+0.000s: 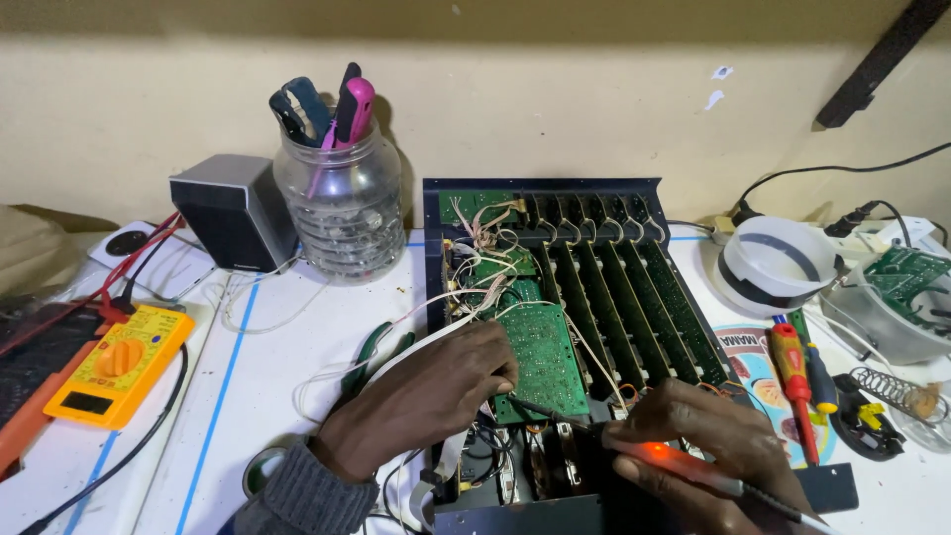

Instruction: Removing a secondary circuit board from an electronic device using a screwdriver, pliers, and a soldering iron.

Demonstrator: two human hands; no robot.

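Head view: left hand [436, 386] pinches a flat green circuit board [540, 362] in the black metal chassis [634, 198]; right hand [708, 446] clasps a glowing slim soldering iron [684, 466] near the desk's front edge.

Dim, warm light, perhaps from above; soft shadows behind the jar [342, 203]; sharp centre, slight bending at edges

Yellow multimeter [117, 365] at left with small dark rectangular screen [86, 402], round colourful printed label [750, 369] flat on table at right, partly covered by screwdrivers [795, 381]
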